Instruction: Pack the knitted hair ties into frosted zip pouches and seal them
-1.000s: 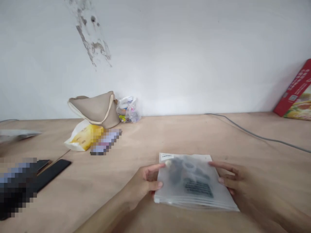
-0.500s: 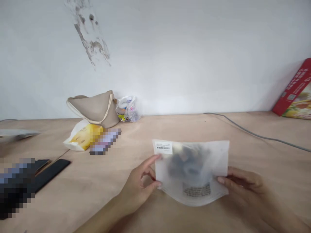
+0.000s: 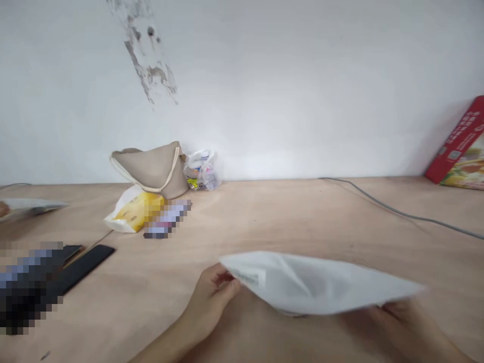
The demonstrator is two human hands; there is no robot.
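Plywood table [image 3: 287, 227], white wall [image 3: 283, 91], frosted pouch [image 3: 313, 285]

Item: one frosted white plastic pouch [image 3: 313, 285], barcode label [image 3: 247, 277] at the end pinched in your left hand [image 3: 214, 297]. Tilted nearly flat, other end borne by your right hand [image 3: 401, 315].

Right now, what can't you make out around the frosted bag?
All in the head view:
Frosted plastic bag: contents hidden by its film.
Label: text blurred, unreadable.
Right hand: fingers hidden behind the bag.
Red box: cut off by the right edge.
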